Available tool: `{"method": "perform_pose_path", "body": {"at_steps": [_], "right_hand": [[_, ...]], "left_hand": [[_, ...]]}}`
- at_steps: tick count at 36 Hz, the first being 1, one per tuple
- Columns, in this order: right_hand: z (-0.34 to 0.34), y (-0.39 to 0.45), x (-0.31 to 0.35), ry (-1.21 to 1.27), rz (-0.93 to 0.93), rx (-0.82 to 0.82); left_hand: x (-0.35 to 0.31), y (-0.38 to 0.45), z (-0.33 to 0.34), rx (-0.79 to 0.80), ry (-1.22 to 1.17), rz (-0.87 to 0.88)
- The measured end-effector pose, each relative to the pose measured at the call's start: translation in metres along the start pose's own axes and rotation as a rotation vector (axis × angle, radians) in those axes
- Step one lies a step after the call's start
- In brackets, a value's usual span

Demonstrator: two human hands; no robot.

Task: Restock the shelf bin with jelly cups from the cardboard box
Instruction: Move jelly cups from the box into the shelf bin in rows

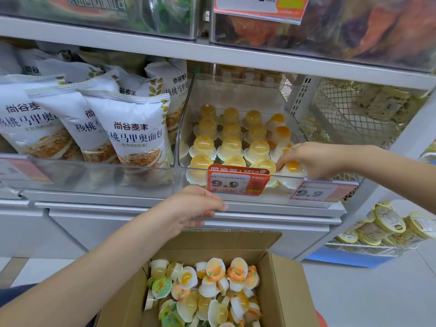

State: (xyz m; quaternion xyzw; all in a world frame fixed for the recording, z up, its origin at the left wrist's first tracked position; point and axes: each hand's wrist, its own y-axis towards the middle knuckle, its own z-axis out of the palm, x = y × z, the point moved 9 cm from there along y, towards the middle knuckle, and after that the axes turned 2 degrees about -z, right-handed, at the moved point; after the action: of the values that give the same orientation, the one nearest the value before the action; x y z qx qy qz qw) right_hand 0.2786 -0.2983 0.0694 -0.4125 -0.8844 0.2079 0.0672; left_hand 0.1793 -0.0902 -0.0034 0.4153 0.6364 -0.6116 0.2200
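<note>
Cardboard box (285,286), nearest: jelly cups (207,289) heaped loose, lids every way. Judged light, stiff-walled, film lids thin and puncture-prone; domes probably slick. Best taken by fingertips round the dome or under the flared rim, not on the film.

Left hand (195,208) above the box, fingers loosely curled, holding nothing I can see; fingertips partly hidden.

Shelf bin (186,128), clear, farther back: cups in rows, domes up. Right hand (313,161) reaches into the front right corner, fingers curled over one cup (293,167) there.

Price tags (238,182) on bin front: "9.9" (twice); bread bags (139,135): "尚谷麦丰".
</note>
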Motion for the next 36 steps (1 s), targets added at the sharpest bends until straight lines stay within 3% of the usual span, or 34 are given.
{"method": "perform_pose_path", "body": {"at_steps": [7,12,17,22,24,26,33,36], "right_hand": [[-0.006,-0.007,0.007,0.009,-0.015,0.005],[-0.022,-0.025,0.002,0.091,0.014,-0.091],[-0.058,-0.073,0.005,0.111,0.036,-0.410],[-0.051,-0.123,0.054,0.158,-0.011,-0.755],[-0.017,-0.122,0.075,0.233,-0.049,-0.717],[0.030,-0.109,0.096,0.294,-0.084,-0.578],[0.200,-0.049,0.149,0.361,-0.019,-0.014],[0.258,-0.025,0.149,0.470,0.076,0.107]], "left_hand": [[0.000,0.002,0.000,-0.001,0.003,0.013],[0.002,0.000,0.000,0.008,0.020,0.034],[0.006,-0.005,-0.002,-0.009,0.092,0.071],[0.028,0.000,0.008,0.034,0.310,0.126],[0.047,0.004,0.015,0.129,0.354,0.113],[0.069,0.010,0.018,0.184,0.363,0.088],[0.173,0.053,0.006,0.052,0.529,0.047],[0.213,0.065,0.007,0.059,0.677,0.051]]}}
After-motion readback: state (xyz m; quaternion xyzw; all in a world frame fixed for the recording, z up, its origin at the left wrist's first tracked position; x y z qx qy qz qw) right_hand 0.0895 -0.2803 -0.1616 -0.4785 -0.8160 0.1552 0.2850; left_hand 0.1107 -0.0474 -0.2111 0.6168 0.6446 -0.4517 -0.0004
